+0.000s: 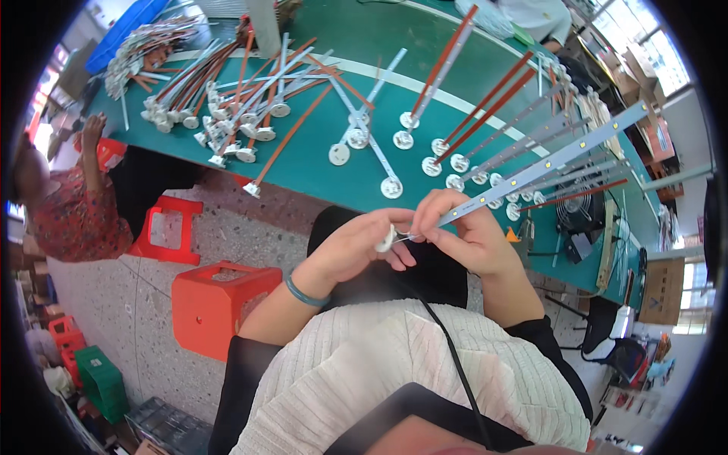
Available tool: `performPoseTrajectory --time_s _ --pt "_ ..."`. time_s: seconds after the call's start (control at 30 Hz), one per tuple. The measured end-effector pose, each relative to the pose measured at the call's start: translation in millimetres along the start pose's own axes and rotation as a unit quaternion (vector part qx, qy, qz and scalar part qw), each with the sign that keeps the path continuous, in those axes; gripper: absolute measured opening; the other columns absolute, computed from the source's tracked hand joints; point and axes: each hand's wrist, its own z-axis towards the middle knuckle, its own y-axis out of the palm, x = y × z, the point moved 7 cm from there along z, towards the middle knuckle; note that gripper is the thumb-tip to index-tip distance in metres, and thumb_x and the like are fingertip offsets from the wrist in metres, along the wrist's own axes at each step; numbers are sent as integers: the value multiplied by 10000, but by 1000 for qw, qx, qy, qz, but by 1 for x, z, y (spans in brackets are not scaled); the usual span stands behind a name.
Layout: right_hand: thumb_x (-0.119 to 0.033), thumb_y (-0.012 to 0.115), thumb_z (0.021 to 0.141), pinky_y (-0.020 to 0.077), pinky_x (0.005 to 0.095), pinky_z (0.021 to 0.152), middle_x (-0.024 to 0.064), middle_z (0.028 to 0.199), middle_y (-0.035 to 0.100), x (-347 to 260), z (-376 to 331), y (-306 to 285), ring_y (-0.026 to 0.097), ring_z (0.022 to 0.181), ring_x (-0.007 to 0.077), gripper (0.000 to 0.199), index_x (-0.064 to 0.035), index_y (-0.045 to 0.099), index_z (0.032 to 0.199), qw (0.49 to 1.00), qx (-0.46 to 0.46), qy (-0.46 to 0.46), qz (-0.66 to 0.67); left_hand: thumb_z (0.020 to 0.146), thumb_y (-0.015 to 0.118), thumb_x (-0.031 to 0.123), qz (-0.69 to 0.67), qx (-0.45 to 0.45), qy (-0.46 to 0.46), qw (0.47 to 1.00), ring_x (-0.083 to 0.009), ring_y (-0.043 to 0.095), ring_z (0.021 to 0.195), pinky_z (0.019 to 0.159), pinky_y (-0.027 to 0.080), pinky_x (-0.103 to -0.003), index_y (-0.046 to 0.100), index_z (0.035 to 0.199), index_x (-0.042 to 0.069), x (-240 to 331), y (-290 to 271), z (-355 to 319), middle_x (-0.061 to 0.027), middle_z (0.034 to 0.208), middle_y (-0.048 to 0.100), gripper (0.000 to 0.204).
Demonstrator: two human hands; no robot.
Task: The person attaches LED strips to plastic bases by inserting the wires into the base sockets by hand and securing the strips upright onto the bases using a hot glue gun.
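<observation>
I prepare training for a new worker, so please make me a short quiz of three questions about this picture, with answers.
1. Which hand holds the long strip with yellow squares?
2. True or false: thin wires show at the white disc in the left hand.
3. Which colour is the stool nearest the person?
a) blue
b) red
c) white

Key:
1. The right hand.
2. True.
3. b.
</observation>
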Motion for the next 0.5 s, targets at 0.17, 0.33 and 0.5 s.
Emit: performPoseTrajectory --time_s 0.17,0.33,0.5 --pt "54 551 898 473 307 797 115 950 601 5 3 11 586 931 191 104 -20 594 957 999 2 -41 -25 984 567 160 -86 46 96 991 -222 649 1007 840 542 -317 395 1425 8 9 -7 -19 -112 1238 581 497" --pt "34 532 914 476 317 829 131 1013 627 7 4 11 598 950 207 154 5 639 1021 997 29 -39 -59 922 616 54 63 133 117 982 -213 605 1114 923 523 -339 443 1353 5 13 -9 -20 -122 1241 574 467" --pt "2 556 907 493 319 840 149 1044 641 1 1 4 627 961 225 191 33 660 1064 987 71 -56 -130 931 615 98 -3 112 155 982 -227 597 1150 954 510 -356 454 1326 -1 17 -5 -15 -143 1260 570 438"
